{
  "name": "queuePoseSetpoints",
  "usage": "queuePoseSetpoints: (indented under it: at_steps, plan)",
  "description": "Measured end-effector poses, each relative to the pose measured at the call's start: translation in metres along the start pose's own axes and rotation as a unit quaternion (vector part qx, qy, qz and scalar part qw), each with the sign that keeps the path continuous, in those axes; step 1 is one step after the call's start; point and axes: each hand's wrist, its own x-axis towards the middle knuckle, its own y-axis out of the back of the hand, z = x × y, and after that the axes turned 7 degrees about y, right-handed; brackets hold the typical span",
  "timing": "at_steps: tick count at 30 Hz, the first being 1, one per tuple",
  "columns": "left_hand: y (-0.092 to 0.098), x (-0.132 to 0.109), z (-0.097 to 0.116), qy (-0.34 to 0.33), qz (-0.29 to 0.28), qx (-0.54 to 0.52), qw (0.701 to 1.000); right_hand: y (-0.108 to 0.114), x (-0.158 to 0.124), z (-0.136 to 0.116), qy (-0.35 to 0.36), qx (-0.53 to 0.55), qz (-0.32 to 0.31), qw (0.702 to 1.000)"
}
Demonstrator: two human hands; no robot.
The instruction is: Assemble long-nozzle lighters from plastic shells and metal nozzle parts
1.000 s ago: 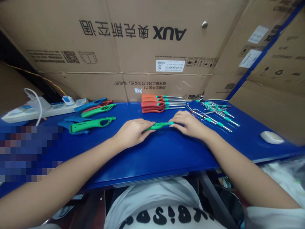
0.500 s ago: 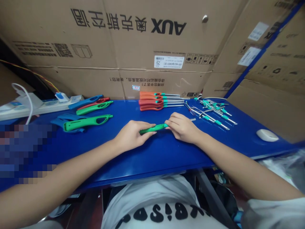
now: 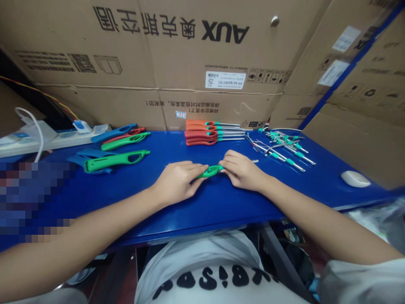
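Observation:
A green lighter handle (image 3: pixel 210 171) lies on the blue table (image 3: pixel 205 202) between my two hands. My left hand (image 3: pixel 177 180) presses down on its left part with fingers closed over it. My right hand (image 3: pixel 242 169) pinches its teal right end, where a thin metal rod (image 3: pixel 255 161) sticks out to the right. Both wrists rest on the table.
Orange-handled lighters (image 3: pixel 205 133) lie in a row at the back centre. Loose metal rods with teal collars (image 3: pixel 281 147) lie at the back right. Green, blue and red handle shells (image 3: pixel 117 158) sit at the left, beside a power strip (image 3: pixel 47 139). Cardboard boxes (image 3: pixel 190 63) wall the back. A white oval object (image 3: pixel 355 179) lies at the right.
My left hand slid further right over the green handle, covering more of it. The right hand stays on the teal end. The view shifted slightly.

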Motion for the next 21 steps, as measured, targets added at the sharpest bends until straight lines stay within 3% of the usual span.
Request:
queuePoseSetpoints:
  at_steps: [9, 13, 17, 21]
  plan:
    - [-0.002, -0.001, -0.001, -0.031, -0.005, 0.053, 0.998, -0.005, -0.002, 0.001, -0.032, 0.081, -0.010, 0.996]
    - [-0.002, 0.004, -0.005, 0.013, -0.049, 0.047, 0.998, -0.005, -0.001, 0.006, -0.082, 0.134, -0.025, 0.987]
    - [0.004, 0.009, -0.004, 0.067, -0.115, 0.078, 0.988, 0.004, -0.002, 0.013, -0.161, 0.152, -0.090, 0.971]
    - [0.010, 0.009, -0.002, 0.097, -0.145, 0.096, 0.980, 0.020, -0.011, 0.022, -0.192, 0.145, -0.134, 0.961]
